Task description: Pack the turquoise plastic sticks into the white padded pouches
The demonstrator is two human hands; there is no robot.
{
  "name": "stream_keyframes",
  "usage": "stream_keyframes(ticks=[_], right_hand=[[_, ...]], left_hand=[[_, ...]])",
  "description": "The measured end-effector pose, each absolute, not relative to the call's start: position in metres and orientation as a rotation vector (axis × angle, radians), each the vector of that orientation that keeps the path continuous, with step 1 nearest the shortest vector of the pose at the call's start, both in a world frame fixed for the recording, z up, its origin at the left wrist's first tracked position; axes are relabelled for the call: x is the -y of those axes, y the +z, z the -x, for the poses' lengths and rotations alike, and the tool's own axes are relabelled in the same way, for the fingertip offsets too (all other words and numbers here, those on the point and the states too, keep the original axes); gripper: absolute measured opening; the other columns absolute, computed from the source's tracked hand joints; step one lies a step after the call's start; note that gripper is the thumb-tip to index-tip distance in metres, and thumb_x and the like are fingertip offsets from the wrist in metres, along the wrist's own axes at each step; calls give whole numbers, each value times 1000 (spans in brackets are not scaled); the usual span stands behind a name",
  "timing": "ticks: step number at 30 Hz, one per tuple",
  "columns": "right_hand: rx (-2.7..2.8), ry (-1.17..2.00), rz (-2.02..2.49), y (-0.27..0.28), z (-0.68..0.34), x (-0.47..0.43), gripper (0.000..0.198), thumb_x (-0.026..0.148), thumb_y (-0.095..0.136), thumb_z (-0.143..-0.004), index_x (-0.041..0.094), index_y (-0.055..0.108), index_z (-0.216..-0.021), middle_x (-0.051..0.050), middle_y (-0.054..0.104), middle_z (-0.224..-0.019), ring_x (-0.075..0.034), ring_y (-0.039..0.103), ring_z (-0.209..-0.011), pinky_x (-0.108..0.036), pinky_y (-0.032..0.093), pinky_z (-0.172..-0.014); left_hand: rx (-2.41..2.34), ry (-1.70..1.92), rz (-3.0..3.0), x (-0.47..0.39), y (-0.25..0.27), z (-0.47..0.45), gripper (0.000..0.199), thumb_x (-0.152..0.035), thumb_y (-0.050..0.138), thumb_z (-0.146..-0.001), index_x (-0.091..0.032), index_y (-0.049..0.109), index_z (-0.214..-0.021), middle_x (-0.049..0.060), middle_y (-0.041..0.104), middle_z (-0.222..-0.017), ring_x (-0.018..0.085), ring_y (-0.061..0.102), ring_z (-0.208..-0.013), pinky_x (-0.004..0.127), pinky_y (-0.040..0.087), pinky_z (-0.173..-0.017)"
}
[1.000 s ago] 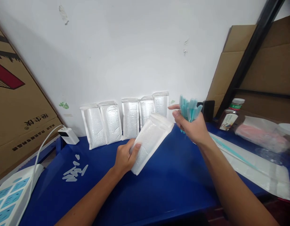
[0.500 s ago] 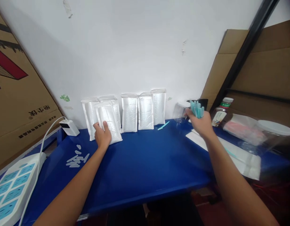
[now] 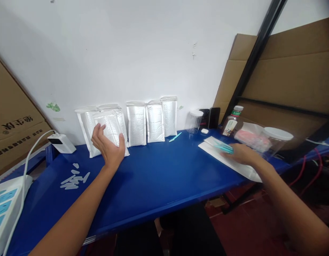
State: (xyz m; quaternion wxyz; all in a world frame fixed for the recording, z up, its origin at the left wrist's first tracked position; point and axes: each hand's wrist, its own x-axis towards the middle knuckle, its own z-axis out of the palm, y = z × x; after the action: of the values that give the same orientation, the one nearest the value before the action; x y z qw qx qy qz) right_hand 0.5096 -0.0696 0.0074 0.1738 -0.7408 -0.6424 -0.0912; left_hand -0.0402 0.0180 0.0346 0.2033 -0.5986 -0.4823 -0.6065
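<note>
My left hand (image 3: 109, 145) is open, thumb and fingers apart, in front of a silver bubble mailer (image 3: 111, 128) that leans on two others by the wall; whether it touches is unclear. My right hand (image 3: 241, 154), slightly blurred, is closed around a bundle of teal eyebrow razors (image 3: 224, 147). The bundle is low over a flat white mailer (image 3: 240, 168) at the table's right. A single teal razor (image 3: 175, 137) lies near the wall. Three more silver mailers (image 3: 155, 122) stand upright in the middle, leaning on the wall.
Small whitish strips (image 3: 73, 179) lie on the blue table (image 3: 153, 177) at left, near a white charger (image 3: 62, 143) and a power strip (image 3: 6, 209). At right are a clear jar (image 3: 194, 122), phones (image 3: 214, 118), a bottle (image 3: 233, 121), a pink-filled bag (image 3: 252, 138) and another white-lidded jar (image 3: 278, 134).
My left hand has loosened from the front mailer, which now leans on those behind. My right hand has lowered the razors toward the flat white mailer. The view has shifted right.
</note>
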Motion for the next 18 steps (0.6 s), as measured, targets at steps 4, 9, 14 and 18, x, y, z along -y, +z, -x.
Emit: stream_keyframes(ticks=[4,9,14,18], right_hand=[[1984,-328,2402,13,-494,64,16,32,69,-92,16,73,-93,-25,74,-97,-35,73,-83,-40,44,-67],[1981,-567,2430,40,-467,68,23,35,60,-99,16,72,-104,-23,76,-99,-36,74,-90,-38,45,-70],[2222,-629,2054,52,-389,72,28,34,56,-103,19,69,-122,-17,78,-114,-31,75,-91,-33,45,-68],[2636,-617,1602,39,-317,55,35,13,49,-102,17,67,-131,-16,77,-117,-27,74,-96,-32,45,-70]], left_hand=[[1211,-1687,1799,-13,31,32,54,-31,66,-92,-16,45,-140,22,47,-151,35,43,-145,56,32,-121],[1234,-1682,1893,-15,26,31,38,-27,63,-91,-18,52,-127,18,58,-137,34,52,-133,52,41,-112],[1224,-1670,1940,-15,25,30,30,-25,61,-92,-18,56,-120,16,63,-128,33,56,-127,50,42,-110],[1216,-1684,1933,-15,25,32,28,-25,61,-92,-17,57,-119,14,65,-119,31,58,-118,47,47,-104]])
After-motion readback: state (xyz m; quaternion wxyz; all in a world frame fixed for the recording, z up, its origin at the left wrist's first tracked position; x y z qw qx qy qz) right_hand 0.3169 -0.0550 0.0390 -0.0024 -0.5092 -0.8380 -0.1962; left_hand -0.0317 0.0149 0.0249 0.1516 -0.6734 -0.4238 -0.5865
